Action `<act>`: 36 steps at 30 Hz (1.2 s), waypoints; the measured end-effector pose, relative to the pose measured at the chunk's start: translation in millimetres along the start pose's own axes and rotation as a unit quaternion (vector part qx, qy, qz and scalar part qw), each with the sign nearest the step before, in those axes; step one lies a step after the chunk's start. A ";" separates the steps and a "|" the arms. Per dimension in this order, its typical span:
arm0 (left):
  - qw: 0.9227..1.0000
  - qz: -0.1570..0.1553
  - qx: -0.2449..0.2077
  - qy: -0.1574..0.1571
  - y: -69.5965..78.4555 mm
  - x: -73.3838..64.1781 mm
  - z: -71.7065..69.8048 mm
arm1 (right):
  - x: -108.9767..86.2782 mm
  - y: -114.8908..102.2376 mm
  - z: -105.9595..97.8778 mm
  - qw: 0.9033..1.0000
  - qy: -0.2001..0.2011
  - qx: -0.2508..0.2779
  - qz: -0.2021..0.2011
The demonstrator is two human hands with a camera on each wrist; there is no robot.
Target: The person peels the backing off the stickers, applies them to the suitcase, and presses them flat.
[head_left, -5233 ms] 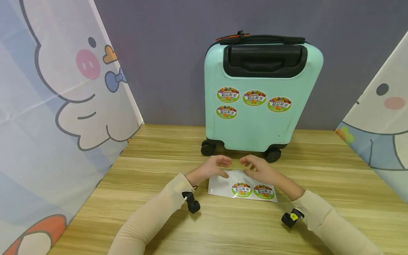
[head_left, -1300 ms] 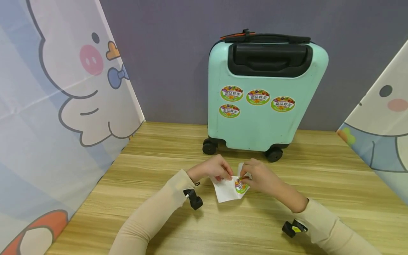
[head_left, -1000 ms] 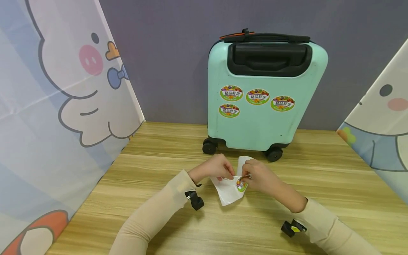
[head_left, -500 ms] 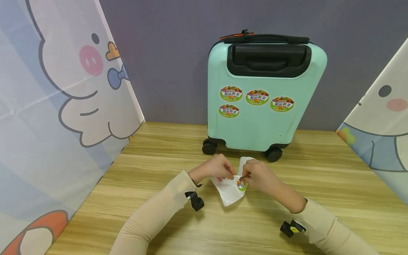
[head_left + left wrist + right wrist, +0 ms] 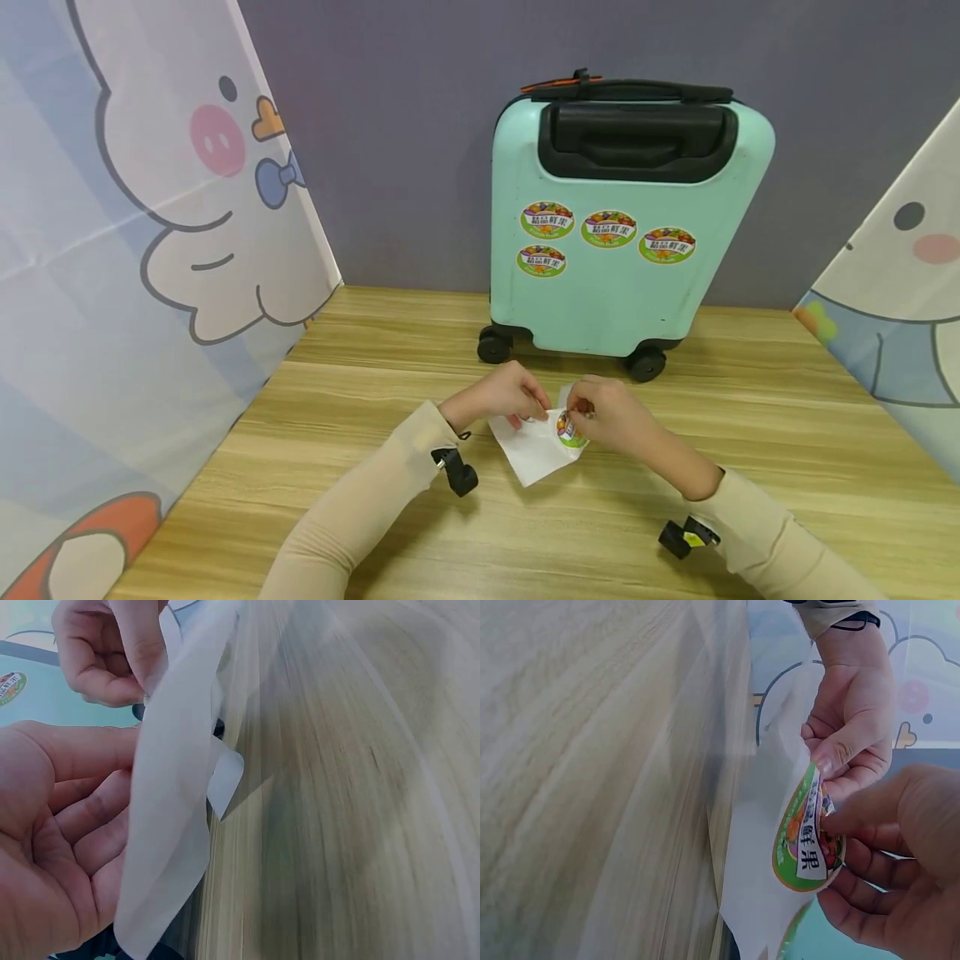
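My left hand (image 5: 512, 393) pinches the upper edge of a white sticker sheet (image 5: 528, 454), which is bent and held up over the wooden table. An oval fruit sticker (image 5: 799, 851), green-rimmed with dark lettering, shows on the sheet beside my right hand (image 5: 611, 412). In the right wrist view, the right thumb presses on the sticker's edge with the fingers curled behind it. A second green edge appears lower on the sheet there. The left wrist view shows mostly the sheet's plain white side (image 5: 169, 772), with both hands' fingertips meeting at its edge.
A mint-green suitcase (image 5: 592, 304) stands upright behind the hands, several similar oval stickers on its front. Its black wheels (image 5: 645, 363) rest on the wooden table (image 5: 420, 533). Cartoon-printed panels (image 5: 67, 250) flank the table, and a grey backdrop (image 5: 390, 167) rises behind.
Earlier the sheet lay flat under both relaxed hands, showing two stickers; it was then lifted and folded. Over the last half second, its front part swings slightly left and the sticker shows more.
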State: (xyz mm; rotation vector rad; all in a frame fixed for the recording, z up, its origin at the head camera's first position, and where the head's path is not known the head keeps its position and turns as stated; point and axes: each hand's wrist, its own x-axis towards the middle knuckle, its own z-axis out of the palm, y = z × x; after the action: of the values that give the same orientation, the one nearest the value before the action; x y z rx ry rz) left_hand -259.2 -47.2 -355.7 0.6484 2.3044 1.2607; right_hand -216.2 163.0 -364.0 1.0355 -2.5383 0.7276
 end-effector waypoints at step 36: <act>0.999 -0.014 -0.033 0.006 -3.8 -2.1 0.4 | 2.6 -8.4 -6.9 1.000 -0.024 0.014 0.013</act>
State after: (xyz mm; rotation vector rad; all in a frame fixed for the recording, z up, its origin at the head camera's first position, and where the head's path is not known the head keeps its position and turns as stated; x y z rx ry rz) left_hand -258.0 -50.0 -358.8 0.5840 2.2630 1.3257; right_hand -211.4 160.2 -354.3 1.0426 -2.5945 0.7566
